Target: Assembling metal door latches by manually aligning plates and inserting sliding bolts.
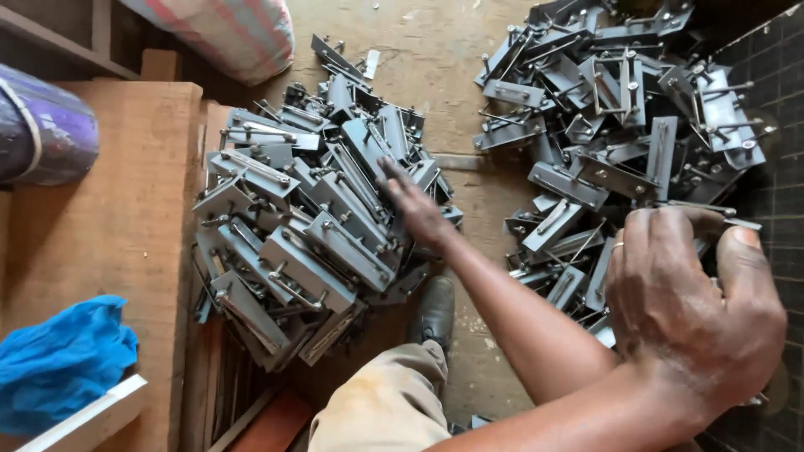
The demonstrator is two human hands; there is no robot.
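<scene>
1. Nearest the camera, the right hand (691, 318) pinches a thin metal piece (727, 219), seemingly from the right pile (620, 125).
2. Beyond, the left hand (414, 208), fingers spread, rests on the stacked left pile (310, 226); both heaps remain large.

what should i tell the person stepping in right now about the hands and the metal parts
Left hand: flat, fingers spread, resting on the left pile of grey metal brackets; grips nothing.
Right hand: close to the camera, pinching a thin metal piece at the fingertips.
Right pile of brackets lies loose on the dirt floor.
Done: many brackets lie in the left pile.
Left: the right pile looks just as large.
</scene>
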